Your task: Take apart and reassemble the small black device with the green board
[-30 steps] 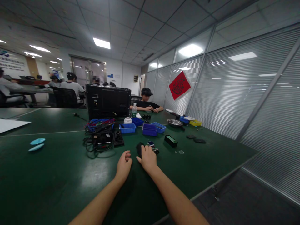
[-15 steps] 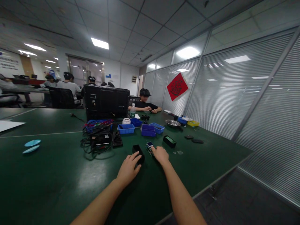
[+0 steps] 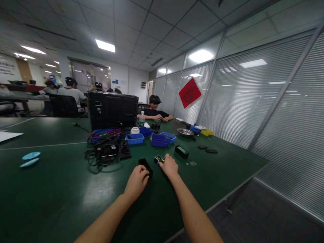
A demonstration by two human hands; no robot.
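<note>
On the green bench (image 3: 101, 199), close before the wearer: under the curled fingers of the left grip (image 3: 137, 179), held at its near end, an open-topped black case (image 3: 143, 162) — probably steadied there to leave most of its opening uncovered. Just to its right, pinched in the right grip (image 3: 169, 165), a small circuit module (image 3: 156, 160), held from the right, apparently to keep its screen clear. Beyond, apart from both, a black box (image 3: 181, 152) with a green top; farther back, blue trays (image 3: 134, 139) — likely for keeping loose parts together.

Pale glare on dim tabletop (image 3: 98, 190)
</note>
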